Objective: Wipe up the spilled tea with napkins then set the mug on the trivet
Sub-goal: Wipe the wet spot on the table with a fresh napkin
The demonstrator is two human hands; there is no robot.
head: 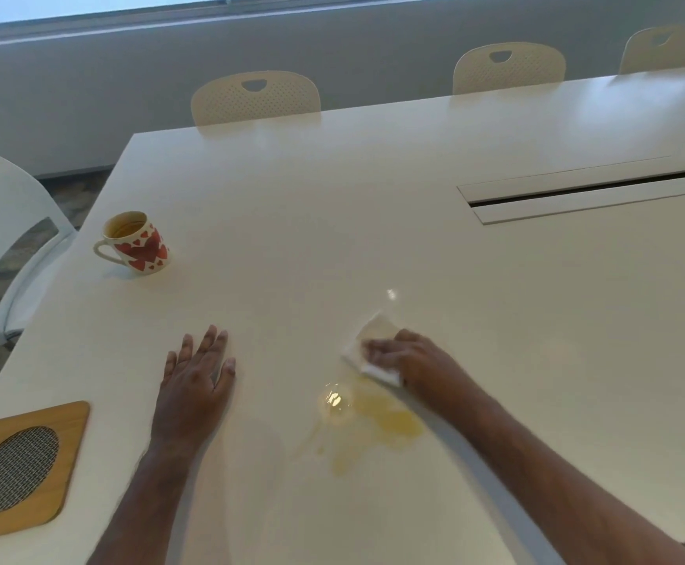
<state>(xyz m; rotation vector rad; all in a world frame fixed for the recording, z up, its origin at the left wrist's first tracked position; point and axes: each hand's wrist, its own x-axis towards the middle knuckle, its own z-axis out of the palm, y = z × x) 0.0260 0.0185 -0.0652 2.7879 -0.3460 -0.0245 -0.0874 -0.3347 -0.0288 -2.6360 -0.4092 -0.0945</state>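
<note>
Two bare forearms reaching up from the bottom edge onto a white tabletop (373,222). Left hand (196,375) laid flat, palm down, fingers (210,340) stretched out and slightly spread, holding nothing. Right hand (404,356) pressed down on a folded white napkin (373,340), fingers (375,347) close together and laid flat over it rather than pinching; somewhat blurred. Napkin flat against the tabletop, one corner poking out beyond the fingertips, faintly yellowed there. Just on the near side of the napkin, a pale yellow puddle of spilled tea (373,426), spreading in thin streaks toward the near edge, with a glossy clear patch at its left; napkin touching or nearly touching the puddle's far fringe, hard to tell which. Well off to the left, near the tabletop's left edge, a white mug (139,244) with red hearts, standing upright, handle turned left, some tea inside. Closer in at the near left corner, a wooden trivet (23,468) with an oval mesh centre, lying flat with nothing on it, well apart from the mug. Farther right, a long narrow cable slot (581,191) set into the tabletop. Cream chairs (255,97) tucked in along the far side, a white chair (2,222) at the left.
</note>
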